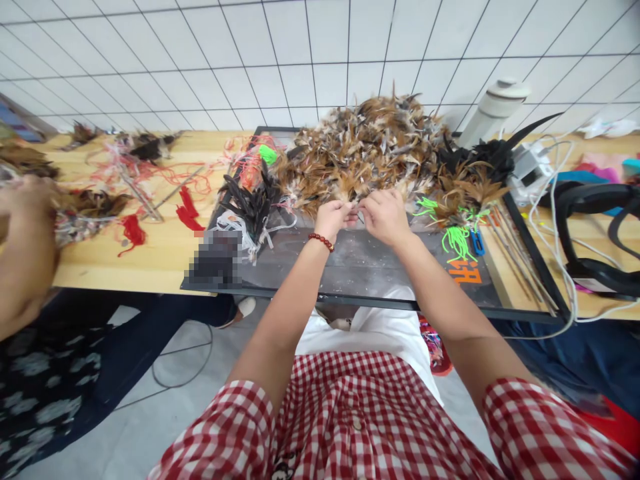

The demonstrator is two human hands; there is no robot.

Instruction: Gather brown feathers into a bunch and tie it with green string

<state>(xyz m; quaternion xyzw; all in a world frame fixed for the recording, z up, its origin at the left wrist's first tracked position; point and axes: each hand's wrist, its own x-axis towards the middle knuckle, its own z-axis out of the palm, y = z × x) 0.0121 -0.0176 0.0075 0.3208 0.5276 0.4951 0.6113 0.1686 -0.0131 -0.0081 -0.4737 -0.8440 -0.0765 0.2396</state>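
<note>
My left hand point(336, 221), with a red bead bracelet point(321, 241) at the wrist, has its fingers curled in a pinch. Close against it, my right hand point(385, 215) pinches too, its fingertips nearly meeting the left's. Between them is a small brown feather point(350, 192), partly hidden by the fingers and blending into the pile behind. That large heap of brown feathers point(367, 143) rises on the dark tray point(350, 263) just beyond both hands.
Black feathers point(257, 197) and white strips lie left on the tray. Bright green cords point(457, 243), a blue clip point(477, 243) and thin sticks point(517, 257) lie right. A white bottle point(495, 110) and black headset point(595, 240) stand beyond. A co-worker's hand point(27, 197) holds feathers at left.
</note>
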